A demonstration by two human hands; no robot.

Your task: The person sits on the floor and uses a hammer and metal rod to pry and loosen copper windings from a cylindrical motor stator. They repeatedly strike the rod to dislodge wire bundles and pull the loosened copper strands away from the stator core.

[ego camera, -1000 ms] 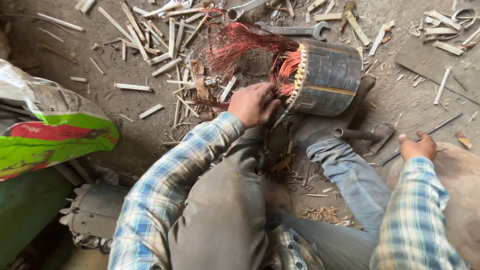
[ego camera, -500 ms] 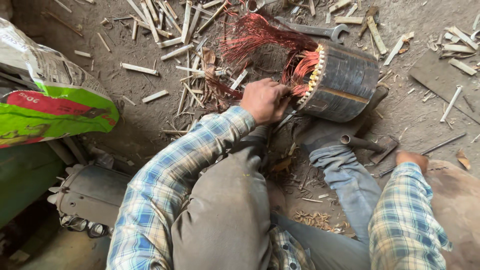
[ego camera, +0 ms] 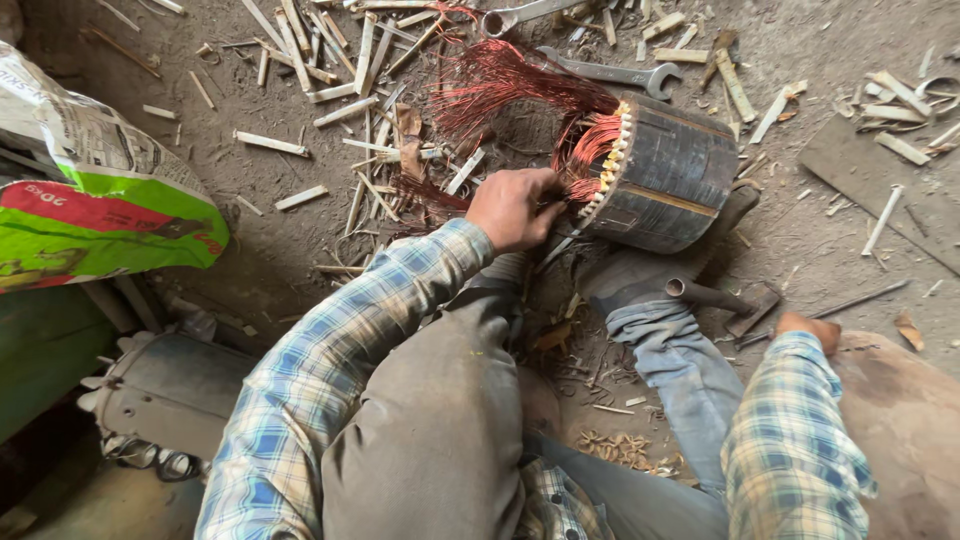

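Note:
A dark steel motor stator [ego camera: 670,170] lies on its side on the dirt floor, with red copper wire [ego camera: 510,85] spilling out of its open end to the left. My left hand [ego camera: 515,208] is clenched at the stator's face, its fingers curled into the copper wire at the rim. A thin metal rod [ego camera: 556,250] slants out just under that hand. My right hand [ego camera: 808,328] shows only as knuckles past the plaid sleeve. It rests low at the right, near a short metal pipe-like tool [ego camera: 710,296]. My shoe [ego camera: 640,270] is braced against the stator.
Two spanners [ego camera: 610,72] [ego camera: 520,12] lie behind the stator among several wooden slivers [ego camera: 330,60]. A green, red and white sack [ego camera: 90,200] stands at the left, with a grey motor housing [ego camera: 165,395] below it. A flat dark plate [ego camera: 870,170] lies at the right.
My right hand has drawn back and down toward my body. My left hand has stayed clenched at the stator's face. My view has shifted slightly.

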